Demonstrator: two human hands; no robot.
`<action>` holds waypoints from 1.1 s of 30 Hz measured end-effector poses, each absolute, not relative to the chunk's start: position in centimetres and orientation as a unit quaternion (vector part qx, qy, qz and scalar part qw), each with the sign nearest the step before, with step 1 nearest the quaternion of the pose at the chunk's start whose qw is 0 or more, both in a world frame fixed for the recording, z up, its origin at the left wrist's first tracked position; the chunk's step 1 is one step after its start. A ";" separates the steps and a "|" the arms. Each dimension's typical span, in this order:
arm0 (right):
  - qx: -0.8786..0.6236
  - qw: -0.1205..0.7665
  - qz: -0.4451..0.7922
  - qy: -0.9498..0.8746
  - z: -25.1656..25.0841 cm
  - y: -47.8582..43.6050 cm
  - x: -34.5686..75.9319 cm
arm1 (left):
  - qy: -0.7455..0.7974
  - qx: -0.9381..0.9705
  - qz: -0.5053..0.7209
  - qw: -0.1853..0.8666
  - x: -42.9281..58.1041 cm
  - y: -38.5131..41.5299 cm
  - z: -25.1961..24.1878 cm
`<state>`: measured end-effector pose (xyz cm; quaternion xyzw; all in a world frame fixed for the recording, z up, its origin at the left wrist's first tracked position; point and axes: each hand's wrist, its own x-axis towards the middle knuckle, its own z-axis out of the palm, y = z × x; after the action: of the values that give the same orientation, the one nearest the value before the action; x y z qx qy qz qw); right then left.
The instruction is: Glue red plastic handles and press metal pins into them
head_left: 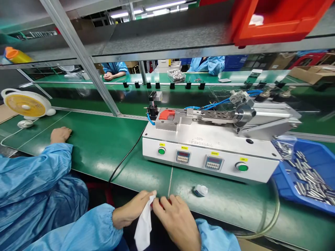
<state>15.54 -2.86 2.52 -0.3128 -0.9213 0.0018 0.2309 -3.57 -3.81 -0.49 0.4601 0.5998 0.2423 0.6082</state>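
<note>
The single view is worn on the person's head, facing forward and down across the surface (96, 139), the left grip (133, 211) and right grip (178, 221) close at the bottom, the machine (222, 136) a little farther off, and the shelf (167, 36) crossing above, with the surface's near edge slanting down to the right

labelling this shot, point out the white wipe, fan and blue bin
White wipe (143, 225): head view, on its hanging length
Fan (25, 107): head view, on its front hub
Blue bin (318, 152): head view, on its inner back wall

the machine top plate (222, 135) reads "575"
</note>
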 end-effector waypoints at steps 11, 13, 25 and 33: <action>-0.254 0.216 0.887 -0.320 1.8 -6.6 13.0 | 0.327 0.854 0.387 0.117 -6.6 -2.1 2.6; -0.257 0.244 0.859 -0.369 2.4 -6.7 12.7 | 0.287 0.880 0.363 0.102 -7.0 -1.3 3.5; -0.389 0.274 0.523 -0.707 3.4 -2.9 16.4 | 0.588 0.561 0.356 0.461 -5.4 -1.7 1.6; -0.342 0.355 0.780 -0.386 4.7 -1.7 15.8 | 0.634 0.712 0.300 0.032 -10.7 1.3 2.3</action>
<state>15.76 -1.65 4.72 -0.3419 -0.3856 0.7801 0.3548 -10.74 1.30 2.26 0.7124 0.6335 0.3001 0.0325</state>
